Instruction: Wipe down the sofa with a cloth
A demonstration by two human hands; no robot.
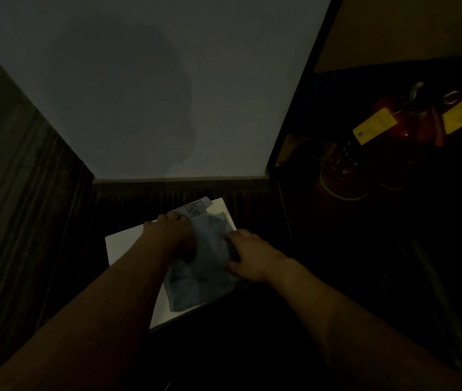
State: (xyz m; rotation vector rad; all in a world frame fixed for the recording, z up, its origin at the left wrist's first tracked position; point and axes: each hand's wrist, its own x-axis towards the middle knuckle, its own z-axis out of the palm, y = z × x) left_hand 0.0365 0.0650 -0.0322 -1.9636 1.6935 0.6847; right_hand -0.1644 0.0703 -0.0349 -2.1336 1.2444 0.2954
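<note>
Dim scene, low light. Two bare forearms reached in from the near edge toward a small white desk (124, 244) in the middle of the view. A pale blue cloth (207, 266) lay crumpled on the desk's right half, running from its near edge toward its far corner. The left hand (175, 235) rested on the cloth's far-left part, fingers curled down into the fabric; whether they pinched it was too dark to tell. The right hand (248, 256) sat on the cloth's right edge, fingers bent and gripping the fabric there, thumb toward the near side. Just beyond the left hand, a white paper slip (196, 208) with dark writing lay at the desk's far corner, partly under the cloth. Dark striped flooring surrounded the desk. Farther off, a pale wall (153, 80) rose behind it. Far right, two red fire extinguishers (393, 128) with yellow tags stood in shadow.
</note>
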